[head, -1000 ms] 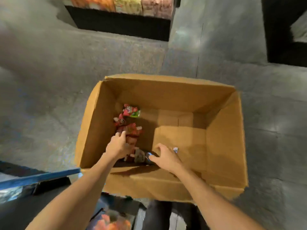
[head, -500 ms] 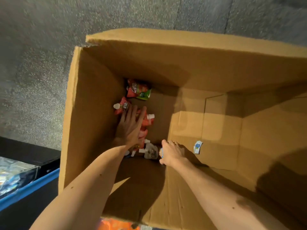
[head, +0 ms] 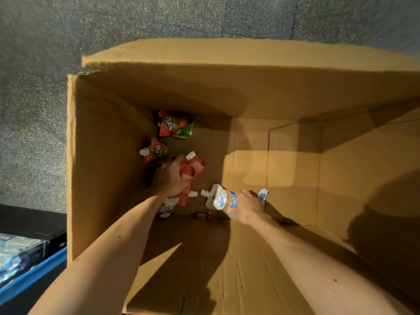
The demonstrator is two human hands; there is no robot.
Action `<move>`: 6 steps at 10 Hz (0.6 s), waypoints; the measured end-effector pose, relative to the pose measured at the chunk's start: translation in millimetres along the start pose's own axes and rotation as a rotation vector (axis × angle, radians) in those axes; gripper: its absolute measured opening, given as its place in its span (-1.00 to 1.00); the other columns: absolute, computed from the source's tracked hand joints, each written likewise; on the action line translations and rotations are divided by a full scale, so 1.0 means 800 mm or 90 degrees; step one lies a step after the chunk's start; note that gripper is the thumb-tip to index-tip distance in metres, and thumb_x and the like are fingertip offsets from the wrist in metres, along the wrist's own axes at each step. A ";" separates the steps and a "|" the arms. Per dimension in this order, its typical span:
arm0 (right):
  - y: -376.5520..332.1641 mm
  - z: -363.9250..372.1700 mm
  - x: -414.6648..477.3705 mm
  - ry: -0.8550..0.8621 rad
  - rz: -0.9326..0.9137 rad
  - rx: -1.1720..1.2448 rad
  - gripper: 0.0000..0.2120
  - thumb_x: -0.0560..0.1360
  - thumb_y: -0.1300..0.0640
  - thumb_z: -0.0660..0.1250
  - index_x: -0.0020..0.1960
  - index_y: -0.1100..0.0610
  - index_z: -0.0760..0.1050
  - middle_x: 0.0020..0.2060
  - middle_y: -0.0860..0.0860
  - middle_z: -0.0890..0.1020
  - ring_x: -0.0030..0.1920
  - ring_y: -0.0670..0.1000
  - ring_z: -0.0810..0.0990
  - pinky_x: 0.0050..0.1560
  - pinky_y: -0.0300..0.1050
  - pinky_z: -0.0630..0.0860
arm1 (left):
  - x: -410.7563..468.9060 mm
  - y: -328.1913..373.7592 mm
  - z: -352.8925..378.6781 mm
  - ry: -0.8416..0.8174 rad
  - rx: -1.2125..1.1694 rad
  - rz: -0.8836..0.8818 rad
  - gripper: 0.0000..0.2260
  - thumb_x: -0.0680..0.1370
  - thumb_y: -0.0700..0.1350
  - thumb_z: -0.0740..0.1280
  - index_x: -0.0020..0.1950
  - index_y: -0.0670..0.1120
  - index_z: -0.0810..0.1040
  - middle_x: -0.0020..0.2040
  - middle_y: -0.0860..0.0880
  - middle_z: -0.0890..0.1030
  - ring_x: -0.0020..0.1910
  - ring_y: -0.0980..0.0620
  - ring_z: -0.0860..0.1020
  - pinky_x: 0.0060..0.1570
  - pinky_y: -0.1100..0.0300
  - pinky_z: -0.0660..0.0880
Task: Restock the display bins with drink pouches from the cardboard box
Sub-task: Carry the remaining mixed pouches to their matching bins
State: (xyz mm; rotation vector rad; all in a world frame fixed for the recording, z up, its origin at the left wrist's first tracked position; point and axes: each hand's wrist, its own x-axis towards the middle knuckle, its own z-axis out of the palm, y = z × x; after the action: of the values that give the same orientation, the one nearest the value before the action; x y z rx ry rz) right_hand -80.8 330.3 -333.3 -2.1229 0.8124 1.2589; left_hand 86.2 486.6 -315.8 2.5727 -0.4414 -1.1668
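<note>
The left hand [head: 170, 178], flat before, now curls round red pouches [head: 193, 168]; the right hand [head: 248, 206] grips a pale pouch [head: 218, 198], lengthwise left-right, spout pointing left, low in the cardboard box [head: 102, 178].

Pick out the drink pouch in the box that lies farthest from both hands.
The red pouch with the green end, by the far wall of the box. The other pouches lie closer; the left hand and right hand each grip one.

An open cardboard box [head: 102, 178] is filling the frame; red spouted pouches [head: 175, 127] are lying at centre left, a pale pouch [head: 218, 198] pointing its spout toward them.
</note>
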 end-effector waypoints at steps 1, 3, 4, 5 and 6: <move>0.019 -0.013 -0.002 0.017 0.077 0.120 -0.57 0.55 -0.08 0.36 0.29 0.16 0.45 0.25 0.13 0.53 0.24 0.15 0.52 0.12 -0.08 0.42 | 0.003 0.011 -0.002 -0.006 -0.038 -0.017 -0.33 0.36 -0.08 0.57 0.42 0.05 0.39 0.20 -0.01 0.58 0.22 -0.08 0.54 0.23 -0.08 0.50; 0.044 -0.032 -0.018 -0.015 0.149 0.495 -0.64 0.49 -0.09 0.42 0.19 0.08 0.52 0.11 0.05 0.65 0.04 0.02 0.64 0.05 -0.03 0.59 | -0.011 0.054 -0.033 -0.159 -0.463 -0.288 -0.90 0.48 -0.22 0.45 -0.07 -0.22 0.58 -0.16 -0.04 0.64 -0.17 -0.02 0.60 -0.18 0.29 0.49; 0.039 -0.056 -0.043 -0.064 0.146 0.740 -0.63 0.55 0.05 0.41 0.28 0.16 0.46 0.10 0.11 0.65 -0.01 0.01 0.65 -0.02 -0.09 0.60 | -0.032 0.080 -0.030 -0.077 -0.465 -0.078 -0.84 0.36 -0.39 0.47 -0.15 -0.22 0.57 -0.30 0.03 0.63 -0.29 0.13 0.61 -0.29 0.29 0.51; 0.035 -0.082 -0.073 -0.085 0.100 0.893 -0.60 0.53 0.17 0.43 0.32 0.19 0.42 0.10 0.17 0.65 0.02 0.08 0.66 0.00 -0.05 0.62 | -0.063 0.101 -0.052 -0.108 -0.531 -0.035 -0.66 0.30 -0.26 0.54 0.04 -0.28 0.60 -0.04 -0.21 0.68 -0.07 -0.19 0.67 -0.06 -0.03 0.61; 0.033 -0.114 -0.112 -0.122 0.039 0.965 -0.62 0.49 0.25 0.45 0.27 0.12 0.45 0.10 0.14 0.66 0.10 0.10 0.64 0.02 0.01 0.59 | -0.100 0.121 -0.075 -0.154 -0.582 -0.014 -0.50 0.27 -0.18 0.55 0.13 -0.35 0.55 0.08 -0.38 0.60 0.00 -0.32 0.61 0.08 -0.20 0.48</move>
State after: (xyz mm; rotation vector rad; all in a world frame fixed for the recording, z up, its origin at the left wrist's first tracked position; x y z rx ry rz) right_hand -81.8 268.5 -217.9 -0.7327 1.1735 0.4504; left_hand 66.3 436.7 -187.3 1.6617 0.0834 -1.2902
